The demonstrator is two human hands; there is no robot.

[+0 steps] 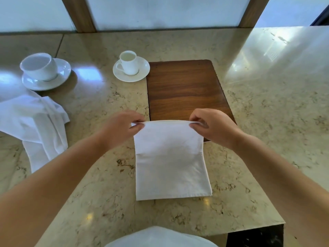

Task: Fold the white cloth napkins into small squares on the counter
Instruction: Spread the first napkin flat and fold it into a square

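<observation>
A white cloth napkin [170, 163] lies folded into a long strip on the marble counter [99, 193], its far end reaching the wooden board. My left hand [121, 129] pinches the napkin's far left corner. My right hand [211, 127] pinches the far right corner. Both corners are lifted slightly off the surface, and the near end lies flat. A pile of loose, unfolded white napkins [35, 125] lies at the left.
A dark wooden board [185, 90] lies beyond the napkin. A small white cup on a saucer [130, 66] stands at its left corner; a larger cup and saucer [44, 70] stands far left. The counter's near edge drops off at bottom right.
</observation>
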